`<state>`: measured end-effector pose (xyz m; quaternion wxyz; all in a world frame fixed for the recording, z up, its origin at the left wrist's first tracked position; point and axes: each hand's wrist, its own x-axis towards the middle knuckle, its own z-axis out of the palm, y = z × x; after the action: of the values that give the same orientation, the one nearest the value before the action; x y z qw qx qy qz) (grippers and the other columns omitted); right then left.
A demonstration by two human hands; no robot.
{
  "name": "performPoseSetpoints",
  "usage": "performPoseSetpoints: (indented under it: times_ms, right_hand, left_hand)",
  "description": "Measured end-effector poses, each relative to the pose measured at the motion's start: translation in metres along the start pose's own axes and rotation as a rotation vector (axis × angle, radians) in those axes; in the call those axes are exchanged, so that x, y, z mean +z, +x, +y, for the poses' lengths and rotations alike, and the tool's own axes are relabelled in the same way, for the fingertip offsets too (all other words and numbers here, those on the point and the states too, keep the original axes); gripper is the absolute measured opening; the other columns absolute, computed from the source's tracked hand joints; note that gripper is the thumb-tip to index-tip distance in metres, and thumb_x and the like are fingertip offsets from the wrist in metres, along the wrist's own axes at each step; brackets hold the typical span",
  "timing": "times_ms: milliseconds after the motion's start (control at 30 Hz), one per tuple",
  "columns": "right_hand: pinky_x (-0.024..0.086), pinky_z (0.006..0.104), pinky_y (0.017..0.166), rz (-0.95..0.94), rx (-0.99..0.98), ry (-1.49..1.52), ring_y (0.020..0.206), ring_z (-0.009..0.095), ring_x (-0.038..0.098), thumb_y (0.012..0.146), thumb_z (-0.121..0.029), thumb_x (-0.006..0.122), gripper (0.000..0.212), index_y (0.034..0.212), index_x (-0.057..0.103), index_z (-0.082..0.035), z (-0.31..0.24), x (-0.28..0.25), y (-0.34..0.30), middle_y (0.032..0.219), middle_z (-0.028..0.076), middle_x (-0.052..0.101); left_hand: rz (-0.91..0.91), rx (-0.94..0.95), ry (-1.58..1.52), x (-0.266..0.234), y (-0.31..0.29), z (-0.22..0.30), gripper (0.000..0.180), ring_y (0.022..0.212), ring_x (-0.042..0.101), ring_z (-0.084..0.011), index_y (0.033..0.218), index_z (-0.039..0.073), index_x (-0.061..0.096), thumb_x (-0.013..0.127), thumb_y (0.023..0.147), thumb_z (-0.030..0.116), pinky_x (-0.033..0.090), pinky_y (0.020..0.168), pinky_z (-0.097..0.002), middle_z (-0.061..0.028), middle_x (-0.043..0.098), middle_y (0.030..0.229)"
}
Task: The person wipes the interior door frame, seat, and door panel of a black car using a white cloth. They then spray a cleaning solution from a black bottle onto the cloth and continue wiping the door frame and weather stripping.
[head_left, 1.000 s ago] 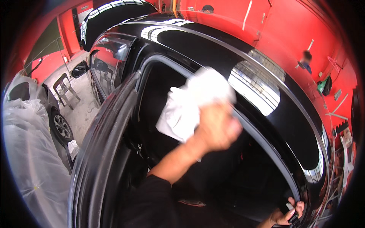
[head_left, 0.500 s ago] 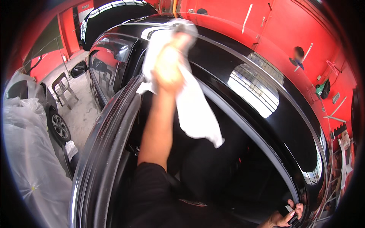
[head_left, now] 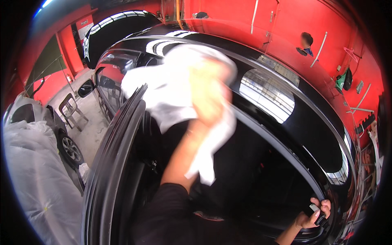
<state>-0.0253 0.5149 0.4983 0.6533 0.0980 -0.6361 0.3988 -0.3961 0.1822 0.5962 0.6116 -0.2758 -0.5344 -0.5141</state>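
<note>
My left hand [head_left: 209,92] is smeared by motion, laid over a white cloth [head_left: 165,92] against the roof edge of a black car [head_left: 228,49]. The cloth's loose end hangs down past my wrist, over the open doorway. Low at the right, my right hand [head_left: 304,220] is closed around a small black object [head_left: 322,221] with a pale part, close to the rear of the door frame [head_left: 281,153]. What kind of object it is I cannot make out. To the left of my left arm stands the edge of the open car door [head_left: 118,151].
At the left, another car under clear plastic sheeting [head_left: 36,163] stands close by. A dark plastic chair [head_left: 72,111] is on the floor beyond the door. Red walls [head_left: 228,12] enclose the space, and a person [head_left: 306,41] shows beyond the roof.
My left hand and the cloth have moved right and nearer along the roof edge. The cloth now spreads further left of the hand. My right hand keeps its hold by the door frame.
</note>
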Motion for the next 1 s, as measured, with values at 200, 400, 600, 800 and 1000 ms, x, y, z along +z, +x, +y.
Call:
performPoseSetpoints:
  times_ms: [200,400,600,800,1000]
  right_hand:
    - [0.051,0.0403,0.081,-0.041,0.001,-0.114,0.072,0.026,0.063,0.086,-0.021,0.058,0.036,0.113,0.05,0.001,-0.003,0.005,0.006,0.115,0.025,0.052]
    - [0.052,0.0338,0.065,-0.153,0.136,0.014,0.061,0.02,0.059,0.085,-0.021,0.06,0.039,0.116,0.047,0.0,-0.023,0.004,0.012,0.117,0.027,0.049]
    - [0.049,0.0344,0.07,-0.169,0.076,-0.07,0.076,0.021,0.056,0.089,-0.02,0.053,0.034,0.115,0.048,0.001,-0.026,-0.003,0.014,0.082,0.023,0.058]
    - [0.048,0.0326,0.071,-0.136,0.111,-0.042,0.073,0.02,0.057,0.09,-0.021,0.054,0.032,0.114,0.049,-0.001,-0.026,-0.006,0.011,0.09,0.023,0.058]
    - [0.048,0.0354,0.07,-0.08,0.152,0.013,0.07,0.021,0.058,0.088,-0.02,0.054,0.034,0.115,0.049,0.0,-0.026,-0.012,0.005,0.105,0.026,0.052]
  left_hand:
    - [-0.464,0.106,0.149,0.014,-0.112,0.05,0.054,0.121,0.051,-0.0463,0.123,-0.01,0.057,0.053,0.09,0.033,0.032,0.109,-0.0557,-0.0295,0.056,0.126]
    - [0.206,-0.043,0.198,0.022,-0.042,0.006,0.05,0.128,0.042,-0.0488,0.128,-0.008,0.054,0.047,0.096,0.03,0.029,0.112,-0.0549,-0.0288,0.044,0.14]
    - [0.192,0.126,0.173,0.014,-0.061,-0.017,0.044,0.12,0.048,-0.0432,0.127,-0.004,0.052,0.04,0.1,0.029,0.033,0.106,-0.0536,-0.0246,0.054,0.122]
    - [0.288,0.14,0.629,-0.048,0.015,-0.11,0.018,0.093,0.058,-0.0397,0.095,-0.004,0.063,0.053,0.089,0.01,0.046,0.083,-0.0492,-0.0224,0.061,0.099]
    - [-0.088,0.018,1.02,-0.131,-0.023,-0.134,0.028,0.102,0.065,-0.0328,0.116,0.0,0.064,0.053,0.096,0.015,0.049,0.092,-0.0389,-0.0163,0.067,0.114]
